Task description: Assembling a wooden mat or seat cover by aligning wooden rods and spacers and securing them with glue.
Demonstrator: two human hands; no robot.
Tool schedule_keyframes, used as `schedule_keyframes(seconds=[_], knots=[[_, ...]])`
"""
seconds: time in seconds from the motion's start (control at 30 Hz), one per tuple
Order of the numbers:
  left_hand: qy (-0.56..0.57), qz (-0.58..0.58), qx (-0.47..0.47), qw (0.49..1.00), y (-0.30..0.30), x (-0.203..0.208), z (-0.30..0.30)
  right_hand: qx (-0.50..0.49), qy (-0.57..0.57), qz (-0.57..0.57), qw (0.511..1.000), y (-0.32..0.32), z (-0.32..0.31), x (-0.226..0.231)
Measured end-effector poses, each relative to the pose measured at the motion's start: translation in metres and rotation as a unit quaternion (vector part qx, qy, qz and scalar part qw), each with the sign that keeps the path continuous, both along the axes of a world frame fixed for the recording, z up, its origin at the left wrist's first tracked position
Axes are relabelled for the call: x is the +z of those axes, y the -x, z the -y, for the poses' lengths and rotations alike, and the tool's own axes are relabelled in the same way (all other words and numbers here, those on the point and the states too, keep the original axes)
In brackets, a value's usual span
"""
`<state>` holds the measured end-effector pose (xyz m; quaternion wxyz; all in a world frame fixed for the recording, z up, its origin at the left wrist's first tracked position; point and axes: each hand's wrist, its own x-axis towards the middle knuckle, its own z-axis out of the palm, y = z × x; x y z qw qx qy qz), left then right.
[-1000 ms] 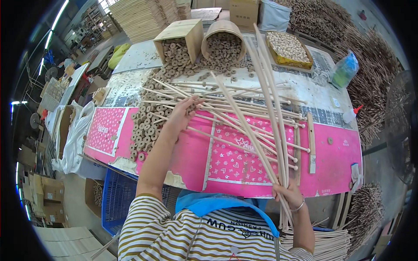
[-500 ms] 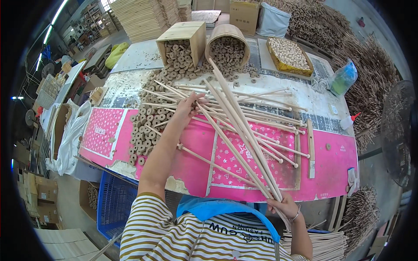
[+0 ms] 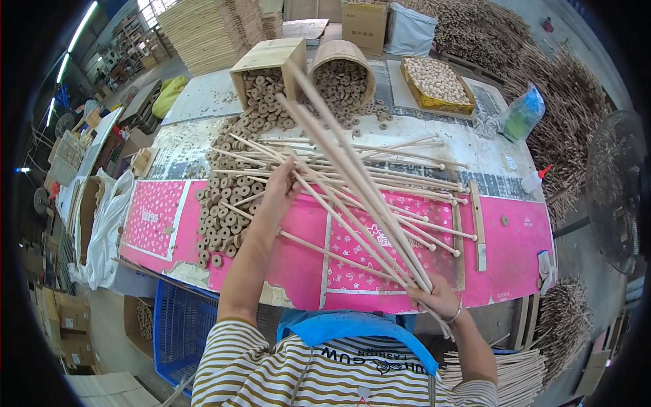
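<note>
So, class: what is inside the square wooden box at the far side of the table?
The square wooden box lies tipped toward the table, with round wooden rings with centre holes spilling out of its mouth. How far back they fill it cannot be seen, as its walls cover the rest.

Long pale wooden dowels are smooth and matt; small brown wooden rings rest on glossy pink patterned plastic table cover.

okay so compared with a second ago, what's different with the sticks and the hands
The bundle of long sticks in the right hand has swung leftward, its far tips now pointing at the wooden box of rings. The right hand keeps its grip at the table's near edge. The left hand stays on the loose sticks on the pink table.
</note>
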<state>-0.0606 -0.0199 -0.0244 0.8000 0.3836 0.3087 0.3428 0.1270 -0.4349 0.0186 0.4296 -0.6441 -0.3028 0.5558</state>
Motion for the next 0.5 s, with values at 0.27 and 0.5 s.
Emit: schedule_keyframes(seconds=[0.27, 0.5], knots=[[0.007, -0.051, -0.011, 0.999, 0.003, 0.018, 0.065, 0.062, -0.027, -0.015, 0.998, -0.021, -0.076, 0.019], [-0.221, -0.329, -0.091, 0.914, 0.054, -0.009, 0.012, 0.002, -0.103, 0.074, 0.992, -0.042, -0.111, -0.006]])
